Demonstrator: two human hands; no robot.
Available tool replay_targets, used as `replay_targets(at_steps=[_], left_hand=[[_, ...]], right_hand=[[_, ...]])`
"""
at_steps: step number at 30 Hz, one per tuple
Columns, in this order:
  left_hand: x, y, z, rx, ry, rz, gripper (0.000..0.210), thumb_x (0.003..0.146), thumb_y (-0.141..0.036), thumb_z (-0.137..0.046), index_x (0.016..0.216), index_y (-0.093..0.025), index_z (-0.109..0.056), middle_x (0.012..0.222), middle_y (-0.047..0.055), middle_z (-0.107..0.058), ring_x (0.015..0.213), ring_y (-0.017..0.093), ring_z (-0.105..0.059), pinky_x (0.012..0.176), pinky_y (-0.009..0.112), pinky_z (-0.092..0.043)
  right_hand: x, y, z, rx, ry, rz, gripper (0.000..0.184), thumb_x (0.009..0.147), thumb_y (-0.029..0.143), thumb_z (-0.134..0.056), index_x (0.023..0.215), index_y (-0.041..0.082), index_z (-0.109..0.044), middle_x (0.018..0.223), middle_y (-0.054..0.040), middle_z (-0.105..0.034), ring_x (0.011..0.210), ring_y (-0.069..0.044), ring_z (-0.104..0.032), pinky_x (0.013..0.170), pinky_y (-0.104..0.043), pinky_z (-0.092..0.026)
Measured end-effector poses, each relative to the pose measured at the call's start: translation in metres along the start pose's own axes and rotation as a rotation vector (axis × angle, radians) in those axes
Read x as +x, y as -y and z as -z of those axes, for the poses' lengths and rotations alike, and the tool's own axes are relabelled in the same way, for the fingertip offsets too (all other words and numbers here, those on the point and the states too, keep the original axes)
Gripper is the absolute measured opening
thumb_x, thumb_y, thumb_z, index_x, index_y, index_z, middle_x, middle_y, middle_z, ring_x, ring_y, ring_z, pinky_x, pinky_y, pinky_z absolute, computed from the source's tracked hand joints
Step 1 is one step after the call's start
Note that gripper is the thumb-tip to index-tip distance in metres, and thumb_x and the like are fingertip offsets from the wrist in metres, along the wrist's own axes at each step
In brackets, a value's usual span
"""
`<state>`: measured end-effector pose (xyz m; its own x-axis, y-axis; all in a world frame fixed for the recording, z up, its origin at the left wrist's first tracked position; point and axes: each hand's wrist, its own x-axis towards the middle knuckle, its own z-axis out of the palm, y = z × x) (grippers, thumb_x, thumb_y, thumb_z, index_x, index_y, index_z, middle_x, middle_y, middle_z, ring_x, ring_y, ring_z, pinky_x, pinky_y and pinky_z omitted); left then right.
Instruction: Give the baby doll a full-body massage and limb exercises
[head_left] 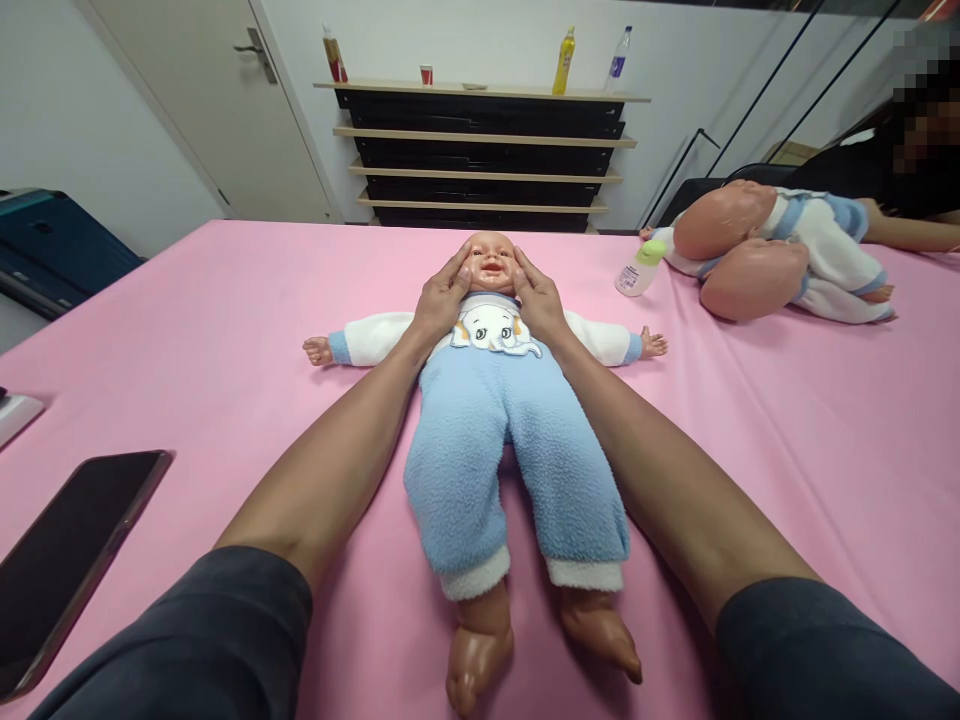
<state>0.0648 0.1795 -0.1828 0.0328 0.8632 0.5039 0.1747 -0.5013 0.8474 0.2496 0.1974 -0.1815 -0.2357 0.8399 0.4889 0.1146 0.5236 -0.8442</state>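
At either side of the face of the doll (491, 410), the person's left hand (442, 295) and right hand (541, 295) rest with fingers extended and held close together along the temples, while the thumbs lie on the cheeks, so that the head is cupped between the two palms. Between the bare forearms, the doll lies on its back on the pink-covered table (240, 320), its feet toward the person and its arms stretched straight out to both sides. It wears light-blue fleece trousers with white cuffs and a white top with an elephant face (495, 328) on the chest. Dark sleeves (202, 640) cover the person's upper arms. Just beyond the doll's outstretched arm on the right stands a small bottle with a green cap (640, 268), tilted in the view. Farther right of the doll, two other dolls (754, 280) in white and blue lie overlapping, and behind them sits another person in black (847, 175), a forearm reaching toward them. Well to the left of the doll and nearer the person lie a dark-screened phone (75, 560) and a white object (16, 415) cut off by the edge. Past the doll's head, beyond the table, a shelf unit (480, 135) carries bottles (564, 62) and a red cup (427, 75); left of it is a door (187, 100).
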Motion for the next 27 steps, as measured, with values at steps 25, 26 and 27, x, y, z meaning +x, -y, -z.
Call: replay_targets(at_steps=[25,26,27], left_hand=[[-0.001,-0.001,0.002,-0.015,-0.017,-0.005,0.063,0.084,-0.062,-0.043,0.137,-0.029,-0.046,0.143,-0.001,-0.045,0.136,0.021,-0.038,0.118,0.04,-0.028],[0.0,0.001,0.002,-0.029,-0.018,-0.002,0.062,0.085,-0.063,-0.04,0.137,-0.029,-0.046,0.143,-0.001,-0.045,0.136,0.021,-0.038,0.118,0.04,-0.029],[-0.001,0.004,0.001,-0.038,-0.021,0.0,0.062,0.086,-0.064,-0.038,0.136,-0.029,-0.047,0.143,-0.001,-0.045,0.137,0.021,-0.037,0.118,0.041,-0.029]], right_hand=[[0.002,-0.009,0.003,0.027,-0.06,0.049,0.071,0.086,0.07,-0.034,0.139,0.024,-0.044,0.142,0.0005,-0.044,0.136,-0.016,-0.037,0.119,-0.036,-0.026],[0.002,-0.01,0.003,0.032,-0.065,0.039,0.071,0.086,0.071,-0.034,0.139,0.025,-0.043,0.142,0.001,-0.044,0.136,-0.017,-0.037,0.119,-0.036,-0.025],[0.003,-0.012,0.003,0.037,-0.069,0.029,0.072,0.085,0.072,-0.034,0.139,0.026,-0.043,0.142,0.0014,-0.043,0.136,-0.017,-0.036,0.119,-0.037,-0.024]])
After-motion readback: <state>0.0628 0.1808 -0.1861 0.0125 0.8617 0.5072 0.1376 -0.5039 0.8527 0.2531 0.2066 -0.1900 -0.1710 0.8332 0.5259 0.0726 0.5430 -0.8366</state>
